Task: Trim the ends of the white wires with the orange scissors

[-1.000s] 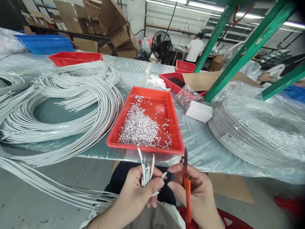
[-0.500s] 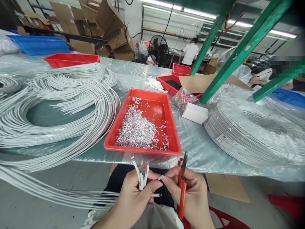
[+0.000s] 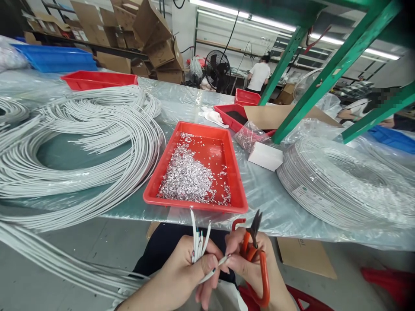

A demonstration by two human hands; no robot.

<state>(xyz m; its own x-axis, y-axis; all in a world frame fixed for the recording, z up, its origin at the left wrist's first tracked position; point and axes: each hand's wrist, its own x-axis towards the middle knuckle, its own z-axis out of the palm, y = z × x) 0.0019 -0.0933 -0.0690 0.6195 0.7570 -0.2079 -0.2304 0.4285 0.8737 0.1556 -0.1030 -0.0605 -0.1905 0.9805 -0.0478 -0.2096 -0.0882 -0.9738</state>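
left hand (image 3: 191, 270), bottom centre of frame: fingers closed on white cable ends (image 3: 202, 248); most of them stick up past my knuckles, tips uneven, bits of coloured wire showing; one cable tip (image 3: 223, 261) angles out to the right between my left thumb and fingers, another pokes out just below it; right hand (image 3: 254, 259), just beside, lower right of centre: thumb and forefinger pinched at the end of that angled tip, rest of the hand wrapped on orange-handled snips (image 3: 265, 276), blades up, handles spread (can't tell if the blades touch each other); cables trail off to the lower left of frame

red tray (image 3: 241, 192) sits mid-frame on the plastic-covered bench (image 3: 259, 203), just above my hands; silvery scraps (image 3: 188, 177) heaped on its left and near side, thin scatter to the right; big coils of white cable (image 3: 136, 160) fill the left of frame; wrapped coil (image 3: 311, 185) at right, label on its side, small white box (image 3: 266, 156) just beside it; person in a white shirt (image 3: 258, 77) upper right of centre, by a black fan (image 3: 218, 69)
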